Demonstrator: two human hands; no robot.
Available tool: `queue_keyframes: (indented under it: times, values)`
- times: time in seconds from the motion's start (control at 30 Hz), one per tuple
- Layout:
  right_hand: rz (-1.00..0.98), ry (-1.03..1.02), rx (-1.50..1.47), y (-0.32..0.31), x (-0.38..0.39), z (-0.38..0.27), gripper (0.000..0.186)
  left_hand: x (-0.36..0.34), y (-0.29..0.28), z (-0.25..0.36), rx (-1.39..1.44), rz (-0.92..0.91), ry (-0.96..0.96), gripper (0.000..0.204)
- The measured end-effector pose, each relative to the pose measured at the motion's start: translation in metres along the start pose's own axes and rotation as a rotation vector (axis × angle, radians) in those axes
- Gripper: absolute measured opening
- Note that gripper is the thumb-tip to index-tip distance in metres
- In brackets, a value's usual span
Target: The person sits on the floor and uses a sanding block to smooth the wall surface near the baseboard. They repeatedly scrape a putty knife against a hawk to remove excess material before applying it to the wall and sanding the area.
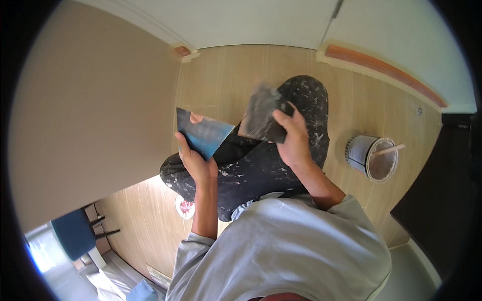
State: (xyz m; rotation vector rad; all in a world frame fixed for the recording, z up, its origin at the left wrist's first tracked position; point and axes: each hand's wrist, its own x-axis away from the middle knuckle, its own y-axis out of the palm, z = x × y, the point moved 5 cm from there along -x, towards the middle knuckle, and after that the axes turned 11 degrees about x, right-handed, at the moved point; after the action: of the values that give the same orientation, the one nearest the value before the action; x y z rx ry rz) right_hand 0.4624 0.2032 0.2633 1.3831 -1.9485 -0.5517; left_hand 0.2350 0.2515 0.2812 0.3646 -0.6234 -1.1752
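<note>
My left hand grips the lower edge of a flat metal scraper, a thin shiny plate with a blue sheen. Its thumb lies along the near left side. Just to the right, my right hand is closed on a second flat scraper, dark grey, smeared and partly blurred. The two plates are held close together above my bent legs. Black trousers spattered with pale specks cover my knees.
On the wood-look floor at the right stands a bucket with a stick across its mouth. A white dish with red bits lies left of my leg. A beige panel rises at left; a dark panel stands at right.
</note>
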Motion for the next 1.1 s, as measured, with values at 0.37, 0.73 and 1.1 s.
queue_keyframes:
  times: [0.37,0.73,1.1]
  values:
    - [0.139,-0.131,0.255,0.011,0.008,0.004,0.025,0.036,0.067,0.022,-0.688,-0.2,0.579,0.046]
    - [0.207,-0.197,0.05,-0.022,0.009,-0.037,0.018,0.064,0.122,-0.004,-0.984,-0.707,0.522,0.036]
    - [-0.508,-1.573,1.353,0.062,0.1,-0.117,0.03,0.073,0.078,0.001,0.203,-0.364,-0.943,0.043]
